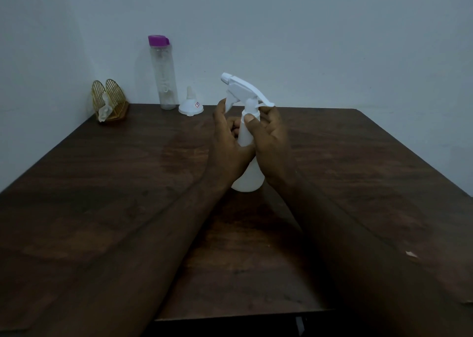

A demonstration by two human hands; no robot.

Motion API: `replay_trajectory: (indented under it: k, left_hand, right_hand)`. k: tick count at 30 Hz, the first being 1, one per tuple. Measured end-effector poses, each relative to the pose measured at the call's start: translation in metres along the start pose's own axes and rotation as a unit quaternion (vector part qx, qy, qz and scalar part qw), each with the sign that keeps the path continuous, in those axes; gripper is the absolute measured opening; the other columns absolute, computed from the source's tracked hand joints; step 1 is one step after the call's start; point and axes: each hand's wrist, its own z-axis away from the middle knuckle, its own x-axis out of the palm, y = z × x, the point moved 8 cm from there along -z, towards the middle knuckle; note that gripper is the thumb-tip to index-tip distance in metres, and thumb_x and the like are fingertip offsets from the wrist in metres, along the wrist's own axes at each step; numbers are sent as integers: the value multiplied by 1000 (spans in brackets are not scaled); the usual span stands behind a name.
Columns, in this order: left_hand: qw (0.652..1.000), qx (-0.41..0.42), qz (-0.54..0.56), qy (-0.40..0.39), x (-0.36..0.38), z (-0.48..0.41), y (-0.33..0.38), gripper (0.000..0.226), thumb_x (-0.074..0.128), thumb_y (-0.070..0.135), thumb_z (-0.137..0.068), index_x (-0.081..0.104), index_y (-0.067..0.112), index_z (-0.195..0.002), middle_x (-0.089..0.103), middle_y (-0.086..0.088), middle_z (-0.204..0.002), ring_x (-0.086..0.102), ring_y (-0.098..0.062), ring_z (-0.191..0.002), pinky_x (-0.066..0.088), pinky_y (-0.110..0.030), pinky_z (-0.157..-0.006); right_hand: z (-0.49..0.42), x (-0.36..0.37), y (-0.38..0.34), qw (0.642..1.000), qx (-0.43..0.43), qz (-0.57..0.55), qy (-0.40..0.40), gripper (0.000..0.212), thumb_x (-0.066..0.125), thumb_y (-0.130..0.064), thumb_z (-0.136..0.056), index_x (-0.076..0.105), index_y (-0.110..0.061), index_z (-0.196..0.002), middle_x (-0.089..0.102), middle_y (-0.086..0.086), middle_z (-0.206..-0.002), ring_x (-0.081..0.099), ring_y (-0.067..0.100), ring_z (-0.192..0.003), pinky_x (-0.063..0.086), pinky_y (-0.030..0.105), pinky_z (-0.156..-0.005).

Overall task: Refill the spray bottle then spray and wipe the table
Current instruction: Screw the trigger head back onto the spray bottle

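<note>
Along the table's [102, 183] far edge stand one gold holder [110, 101], one purple-capped water bottle [163, 72] and one white funnel [190, 103]. One spray bottle [247, 180] is upright mid-table. The left hand [227, 142] curls round its body, and the right hand [271, 137] pinches its neck.

No text, brand, number or sign can be read at this resolution.

Small red-and-white sticker [197, 104] — stuck on the sloping outer wall of the white plastic funnel [188, 107], on its right side. It shows a red outline on a white ground. Its print is too small and too blurred to make out.

Faint pale marks — on the wall of the tall clear plastic water bottle with a purple lid [165, 72], just left of the funnel, running down the bottle's middle. It cannot be told whether they are lettering, embossing or something inside the bottle.
</note>
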Motion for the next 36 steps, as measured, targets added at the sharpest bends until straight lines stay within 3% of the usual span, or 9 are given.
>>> replay_trajectory:
  k: [2, 7, 13, 16, 21, 24, 28, 32, 36]
  left_hand:
    - [1000, 0, 1, 6, -1, 1, 0, 91, 73, 31, -79, 19, 11, -149, 65, 8, -82, 65, 2, -80, 48, -9, -67]
    - [1000, -3, -14, 0, 1, 0, -4, 91, 75, 12, -82, 16, 11, -150, 67, 11, -97, 66, 1, -93, 52, -18, -81]
    - [1000, 6, 4, 5, 0, 0, -4, 90, 73, 28, -77, 20, 13, -148, 66, 11, -90, 66, 2, -85, 53, -14, -72]
    - [1000, 5, 1, 12, 0, -2, -7, 87, 71, 28, -80, 20, 14, -148, 66, 20, -94, 65, 5, -92, 50, -11, -76]
    - [1000, 0, 1, 9, 1, -3, -9, 90, 76, 21, -80, 18, 15, -149, 66, 21, -101, 66, -3, -99, 55, -28, -86]
    - [1000, 3, 1, 10, 0, -3, -9, 90, 76, 24, -78, 20, 13, -148, 67, 17, -89, 67, 0, -89, 55, -19, -75]
    - [1000, 7, -5, 5, -2, -2, -8, 90, 77, 23, -78, 21, 10, -147, 65, 18, -77, 66, 1, -76, 51, -14, -65]
    - [1000, -4, -16, 10, 0, -3, -9, 88, 74, 22, -81, 19, 10, -148, 65, 17, -89, 65, 6, -87, 51, -13, -74]
    - [1000, -10, -13, 11, 2, -3, -7, 86, 69, 25, -82, 17, 9, -149, 64, 27, -91, 63, 9, -91, 49, -11, -76]
  right_hand:
    - [0, 0, 0, 1000, -1, -2, -8, 15, 55, -19, -95, 58, -10, -107, 72, 4, -85, 70, 18, -78, 57, 33, -73]
    - [0, -3, 2, 1000, 3, 17, 21, 25, 68, -15, -90, 52, -13, -109, 73, 13, -96, 73, 25, -85, 60, 37, -77]
    - [0, -1, -3, 999, -6, 41, -22, 16, 55, -17, -99, 58, -6, -110, 71, 16, -93, 70, 28, -86, 57, 47, -83]
    - [-1, -1, -1, 998, 9, 56, -3, 20, 62, -19, -95, 57, -7, -110, 72, 16, -96, 71, 28, -89, 56, 51, -85]
    - [-1, -1, 1, 998, 29, 55, 13, 32, 69, -20, -90, 53, -8, -114, 72, 14, -100, 72, 25, -91, 57, 51, -85]
    - [-1, 2, 0, 997, 33, 52, -38, 29, 60, -23, -96, 53, -7, -120, 71, 14, -100, 70, 27, -92, 56, 49, -88]
    - [-2, 1, -5, 994, 29, 56, -85, 20, 52, -21, -101, 62, -5, -108, 72, 15, -98, 70, 26, -89, 57, 44, -85]
    - [-3, -1, -8, 996, 22, 70, -43, 17, 59, -16, -97, 63, -2, -106, 72, 16, -94, 70, 30, -90, 55, 52, -87]
    - [-3, 1, -8, 997, 28, 78, -1, 25, 64, -15, -94, 59, 3, -111, 72, 18, -97, 70, 30, -91, 55, 52, -86]
